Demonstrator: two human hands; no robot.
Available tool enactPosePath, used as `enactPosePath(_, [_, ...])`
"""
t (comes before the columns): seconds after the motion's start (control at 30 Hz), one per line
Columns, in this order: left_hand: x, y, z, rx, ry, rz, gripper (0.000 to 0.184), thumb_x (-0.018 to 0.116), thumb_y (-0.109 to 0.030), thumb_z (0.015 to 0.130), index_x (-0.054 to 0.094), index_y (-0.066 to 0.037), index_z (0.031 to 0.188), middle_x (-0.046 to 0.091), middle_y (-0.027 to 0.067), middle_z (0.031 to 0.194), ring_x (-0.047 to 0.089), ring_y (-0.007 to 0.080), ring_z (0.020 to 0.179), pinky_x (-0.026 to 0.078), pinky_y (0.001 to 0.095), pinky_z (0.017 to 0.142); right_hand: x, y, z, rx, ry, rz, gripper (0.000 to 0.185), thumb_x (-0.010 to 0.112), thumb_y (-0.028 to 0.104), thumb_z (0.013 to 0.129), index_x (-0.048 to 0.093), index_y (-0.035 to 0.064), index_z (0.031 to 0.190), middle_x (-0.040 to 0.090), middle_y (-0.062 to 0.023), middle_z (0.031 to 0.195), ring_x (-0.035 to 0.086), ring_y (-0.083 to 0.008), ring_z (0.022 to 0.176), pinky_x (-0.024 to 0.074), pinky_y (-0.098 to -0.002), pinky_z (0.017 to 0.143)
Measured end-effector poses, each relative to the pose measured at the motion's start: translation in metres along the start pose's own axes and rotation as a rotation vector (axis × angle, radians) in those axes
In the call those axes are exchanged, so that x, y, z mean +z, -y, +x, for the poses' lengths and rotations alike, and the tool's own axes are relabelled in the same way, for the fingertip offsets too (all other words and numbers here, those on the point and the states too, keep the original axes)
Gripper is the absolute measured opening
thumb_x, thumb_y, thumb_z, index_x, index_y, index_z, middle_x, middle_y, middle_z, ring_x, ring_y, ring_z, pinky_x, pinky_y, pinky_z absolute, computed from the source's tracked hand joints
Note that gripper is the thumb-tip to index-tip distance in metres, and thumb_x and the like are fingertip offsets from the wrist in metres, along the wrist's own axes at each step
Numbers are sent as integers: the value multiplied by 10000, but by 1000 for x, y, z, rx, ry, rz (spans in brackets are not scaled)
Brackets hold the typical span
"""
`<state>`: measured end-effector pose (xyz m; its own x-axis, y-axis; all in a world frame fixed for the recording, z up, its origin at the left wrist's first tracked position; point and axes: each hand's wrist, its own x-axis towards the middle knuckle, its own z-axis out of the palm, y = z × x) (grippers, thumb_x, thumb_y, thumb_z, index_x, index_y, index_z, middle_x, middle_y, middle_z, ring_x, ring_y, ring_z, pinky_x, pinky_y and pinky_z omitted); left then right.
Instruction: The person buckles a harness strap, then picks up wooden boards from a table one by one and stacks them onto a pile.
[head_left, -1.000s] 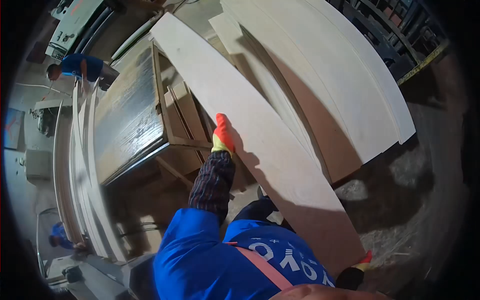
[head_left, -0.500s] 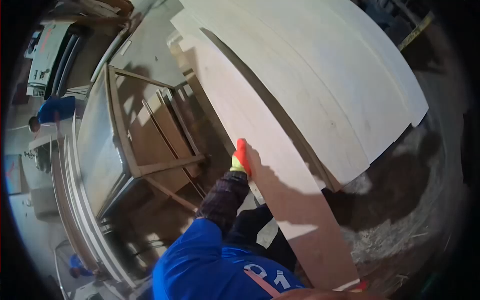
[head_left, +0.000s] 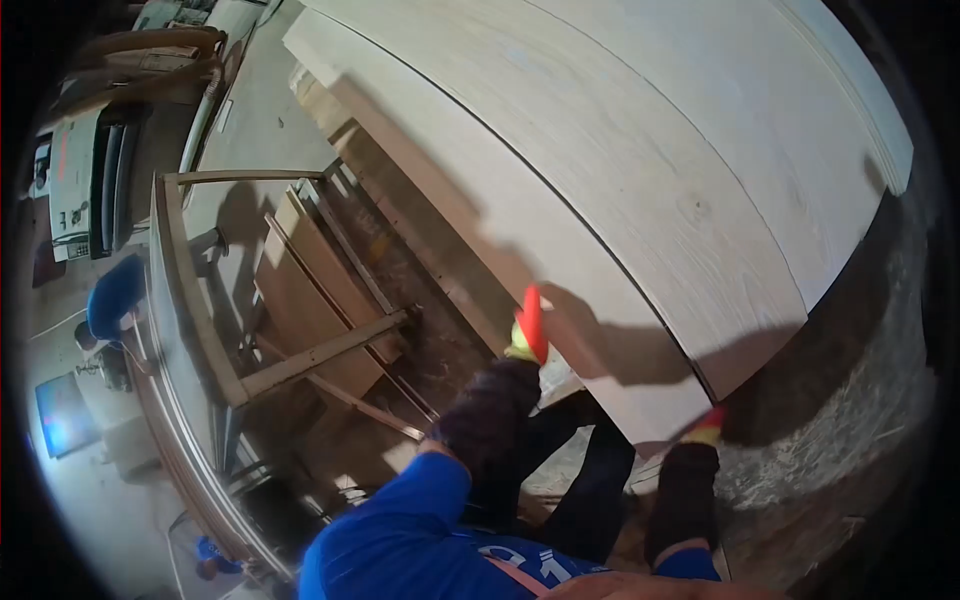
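A long pale wooden board lies along the near side of a stack of similar boards, with only a thin dark gap between it and its neighbour. My left hand, in a red and yellow glove, is closed on the board's left edge; its fingers underneath are hidden. At the board's near end, by the corner, my right hand grips the end edge in a matching glove. Part of that hand is dark and hard to see.
Left of the stack stands a worn framed table or rack with brown panels leaning in it. A person in blue is beyond it, and another is lower left. Shavings litter the floor at right.
The board has shifted right against its neighbour, and the wide gap between them has narrowed to a slit. My right hand has come into fuller view at the near end. The camera view has shifted.
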<state>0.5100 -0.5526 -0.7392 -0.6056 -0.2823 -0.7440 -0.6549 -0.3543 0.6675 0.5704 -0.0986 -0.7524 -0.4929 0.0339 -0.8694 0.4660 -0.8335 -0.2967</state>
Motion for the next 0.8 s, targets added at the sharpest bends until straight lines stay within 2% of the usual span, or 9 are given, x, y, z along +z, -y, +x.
enactPosePath(0.07, [1,-28,20,11,30,-135,610,556,-611,893,584,-46,1123,623,90,1020,584,202,974,478,335,844,18,-26,32,-13,29,-8,696,410,538,940,387,51,1437,419,-127,1457,388,-315,1330,289,-467,1097])
enactPosePath(0.13, [-3,-44,54,-10,-163,-445,623,514,-635,904,648,-59,1099,664,36,852,607,191,774,497,344,683,32,-44,54,-21,43,-17,681,410,529,945,386,59,1437,418,-121,1458,385,-308,1333,288,-467,1098])
enactPosePath(0.17, [-9,-51,61,-9,-155,-446,623,514,-635,904,648,-59,1099,664,36,852,607,191,774,497,344,683,42,-50,58,-23,45,-26,673,411,524,947,386,63,1438,417,-118,1458,383,-304,1335,288,-468,1098])
enactPosePath(0.27, [-31,-65,73,-33,-165,-293,657,507,-650,898,645,-48,1124,677,65,938,614,188,874,500,331,726,59,-62,65,-35,38,-65,651,411,511,954,384,75,1438,416,-109,1459,378,-293,1340,288,-468,1099])
enactPosePath(0.5, [-54,-69,83,-11,-29,-208,603,467,-633,926,680,-79,1037,645,36,812,576,163,722,449,305,620,55,-57,56,-60,-41,-193,601,413,478,972,381,104,1440,412,-88,1461,366,-267,1352,288,-469,1100])
enactPosePath(0.57, [-50,-70,49,162,-47,82,612,483,-626,917,674,-47,862,533,-2,675,513,151,628,401,333,557,43,-39,39,-47,-113,-294,587,414,469,976,380,112,1441,411,-82,1462,363,-259,1355,288,-470,1101])
enactPosePath(0.67, [-38,-15,8,316,-274,119,602,470,-577,936,657,-6,976,646,83,851,603,256,828,459,388,748,27,0,15,2,-198,-494,620,360,569,956,323,230,1474,386,-94,1486,411,-311,1324,314,-470,1071])
enactPosePath(0.73, [-52,22,-41,291,-354,264,604,460,-556,942,634,9,1061,667,184,1020,616,353,991,457,433,868,32,8,-8,43,-164,-577,632,342,602,949,304,269,1485,378,-98,1494,427,-328,1314,322,-470,1061])
enactPosePath(0.8, [-42,-20,-138,106,-279,602,605,460,-545,939,621,12,1110,648,250,1092,596,411,1068,451,456,906,13,12,-37,230,-94,-793,648,379,662,920,464,186,1352,573,-99,1191,559,-257,1002,439,-402,786])
